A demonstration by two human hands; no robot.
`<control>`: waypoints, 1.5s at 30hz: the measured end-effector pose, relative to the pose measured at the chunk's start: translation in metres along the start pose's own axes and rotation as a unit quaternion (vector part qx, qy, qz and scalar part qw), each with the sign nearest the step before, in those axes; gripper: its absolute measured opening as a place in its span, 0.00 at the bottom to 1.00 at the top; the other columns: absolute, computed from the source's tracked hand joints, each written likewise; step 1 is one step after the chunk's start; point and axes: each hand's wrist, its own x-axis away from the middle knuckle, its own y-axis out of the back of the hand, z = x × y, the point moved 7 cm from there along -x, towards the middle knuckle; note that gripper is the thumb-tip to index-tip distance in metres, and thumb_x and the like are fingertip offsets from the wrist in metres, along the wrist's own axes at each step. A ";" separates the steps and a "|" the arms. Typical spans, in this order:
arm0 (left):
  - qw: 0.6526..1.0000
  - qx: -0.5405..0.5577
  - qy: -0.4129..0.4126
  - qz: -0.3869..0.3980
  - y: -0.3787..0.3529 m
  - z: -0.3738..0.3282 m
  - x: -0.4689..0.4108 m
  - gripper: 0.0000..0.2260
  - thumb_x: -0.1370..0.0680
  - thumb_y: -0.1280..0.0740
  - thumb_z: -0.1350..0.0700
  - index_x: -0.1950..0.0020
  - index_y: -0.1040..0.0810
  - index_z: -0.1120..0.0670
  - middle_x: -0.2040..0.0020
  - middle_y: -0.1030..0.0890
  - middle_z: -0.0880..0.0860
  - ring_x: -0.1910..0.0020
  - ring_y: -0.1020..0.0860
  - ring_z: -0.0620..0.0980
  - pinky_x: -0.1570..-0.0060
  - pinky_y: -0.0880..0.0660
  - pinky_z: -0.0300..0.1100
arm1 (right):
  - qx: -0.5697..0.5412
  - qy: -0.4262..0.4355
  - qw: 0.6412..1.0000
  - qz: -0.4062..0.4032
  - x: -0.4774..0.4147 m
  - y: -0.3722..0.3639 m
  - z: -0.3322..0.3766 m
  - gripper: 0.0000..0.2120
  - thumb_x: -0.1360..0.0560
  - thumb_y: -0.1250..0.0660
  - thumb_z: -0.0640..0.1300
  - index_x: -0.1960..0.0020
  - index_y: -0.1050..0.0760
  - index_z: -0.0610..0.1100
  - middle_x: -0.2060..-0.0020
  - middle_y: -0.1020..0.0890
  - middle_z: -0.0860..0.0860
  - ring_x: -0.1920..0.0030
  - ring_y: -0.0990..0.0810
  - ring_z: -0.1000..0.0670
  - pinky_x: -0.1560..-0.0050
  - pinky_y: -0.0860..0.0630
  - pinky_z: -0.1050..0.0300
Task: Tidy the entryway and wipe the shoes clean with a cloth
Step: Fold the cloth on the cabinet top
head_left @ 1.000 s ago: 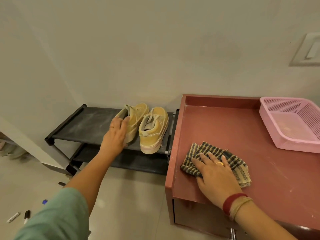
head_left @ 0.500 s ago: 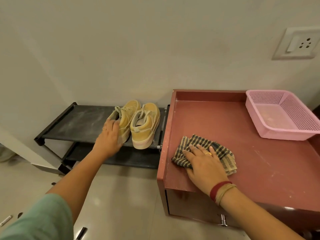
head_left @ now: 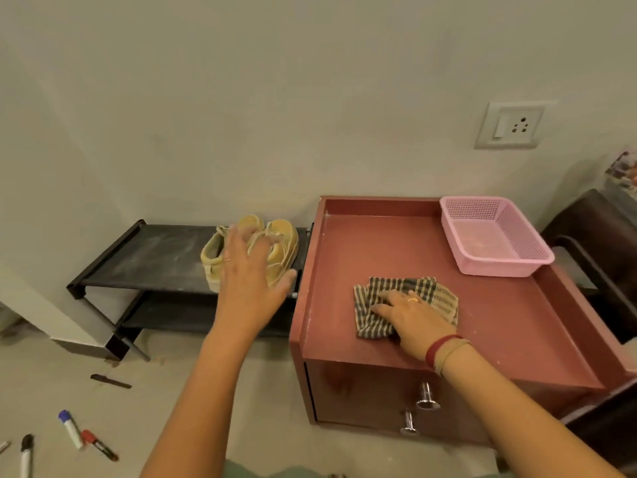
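- The yellow shoes (head_left: 282, 243) sit together on the black rack (head_left: 155, 257). They look not wiped yet.
- The left hand (head_left: 250, 274) is over them, fingers spread, holding nothing.
- The right hand (head_left: 413, 319) presses flat on the cloth (head_left: 434, 291) on the red cabinet (head_left: 379, 243).
- Markers (head_left: 70, 429) on the floor need picking up.

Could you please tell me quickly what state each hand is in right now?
Left hand: open, fingers spread in front of the yellow shoes, holding nothing.
Right hand: open, pressing flat on the checked cloth.
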 end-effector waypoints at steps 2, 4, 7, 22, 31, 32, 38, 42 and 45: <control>1.000 0.006 0.003 0.016 -0.007 -0.018 0.010 0.23 0.29 0.27 0.52 0.36 0.27 0.52 0.30 0.38 0.55 0.25 0.47 0.57 0.30 0.43 0.57 | -0.052 -0.024 0.998 0.017 0.005 -0.010 -0.007 0.28 0.25 0.42 0.36 0.27 0.38 0.51 0.28 0.36 0.51 0.31 0.35 0.47 0.30 0.38 0.53; 0.999 0.018 0.008 0.027 -0.016 -0.031 0.019 0.22 0.29 0.27 0.49 0.36 0.27 0.50 0.29 0.38 0.54 0.25 0.48 0.57 0.29 0.42 0.59 | -0.089 -0.048 0.995 -0.023 0.007 -0.009 -0.008 0.21 0.23 0.42 0.42 0.31 0.32 0.50 0.33 0.29 0.51 0.34 0.29 0.48 0.35 0.32 0.54; 0.998 0.004 0.022 0.065 -0.032 -0.042 0.032 0.22 0.27 0.30 0.47 0.34 0.29 0.48 0.27 0.40 0.53 0.23 0.53 0.53 0.29 0.46 0.57 | -0.203 -0.100 0.969 -0.096 0.009 -0.001 -0.013 0.14 0.21 0.42 0.50 0.37 0.27 0.51 0.43 0.20 0.49 0.43 0.23 0.46 0.46 0.26 0.55; 0.973 -0.022 -0.058 0.220 -0.097 -0.057 0.036 0.23 0.26 0.31 0.48 0.32 0.31 0.49 0.34 0.33 0.48 0.26 0.42 0.50 0.30 0.38 0.48 | -0.133 -0.243 0.957 -0.084 0.010 -0.001 -0.082 0.32 0.26 0.35 0.57 0.27 0.41 0.50 0.26 0.42 0.46 0.27 0.40 0.43 0.28 0.43 0.43; 0.948 -0.024 -0.031 0.316 -0.119 -0.063 0.048 0.26 0.26 0.31 0.44 0.31 0.32 0.48 0.36 0.31 0.49 0.35 0.33 0.48 0.38 0.31 0.46 | -0.169 -0.239 0.955 -0.042 0.011 -0.009 -0.076 0.12 0.31 0.29 0.55 0.58 0.25 0.48 0.58 0.23 0.51 0.55 0.23 0.47 0.57 0.31 0.57; 0.946 -0.029 -0.030 0.322 -0.119 -0.063 0.049 0.26 0.26 0.31 0.44 0.31 0.32 0.48 0.36 0.31 0.50 0.35 0.33 0.49 0.38 0.31 0.46 | -0.200 -0.230 0.951 -0.059 0.010 -0.007 -0.072 0.10 0.32 0.28 0.52 0.61 0.27 0.47 0.58 0.25 0.50 0.57 0.25 0.48 0.61 0.34 0.58; 0.967 0.082 0.081 0.226 -0.103 -0.065 0.038 0.15 0.19 0.40 0.48 0.35 0.27 0.52 0.38 0.24 0.51 0.41 0.26 0.49 0.44 0.29 0.43 | -0.357 -0.085 0.900 -0.237 0.021 0.028 -0.032 0.12 0.34 0.34 0.33 0.63 0.37 0.44 0.67 0.25 0.45 0.66 0.27 0.47 0.64 0.33 0.53; 0.814 0.449 0.304 0.211 -0.111 -0.078 0.043 0.16 0.19 0.43 0.44 0.45 0.22 0.53 0.46 0.18 0.55 0.48 0.20 0.50 0.50 0.23 0.43 | -0.301 0.002 0.913 -0.274 0.031 0.036 -0.007 0.15 0.33 0.38 0.31 0.58 0.39 0.48 0.59 0.22 0.49 0.59 0.22 0.47 0.62 0.26 0.50; 0.821 0.472 0.290 0.141 -0.110 -0.081 0.039 0.13 0.18 0.40 0.53 0.48 0.21 0.61 0.53 0.18 0.62 0.57 0.21 0.53 0.58 0.23 0.46 | -0.339 0.022 0.903 -0.264 0.031 0.034 0.003 0.17 0.33 0.37 0.31 0.57 0.38 0.50 0.45 0.20 0.51 0.45 0.21 0.48 0.52 0.23 0.55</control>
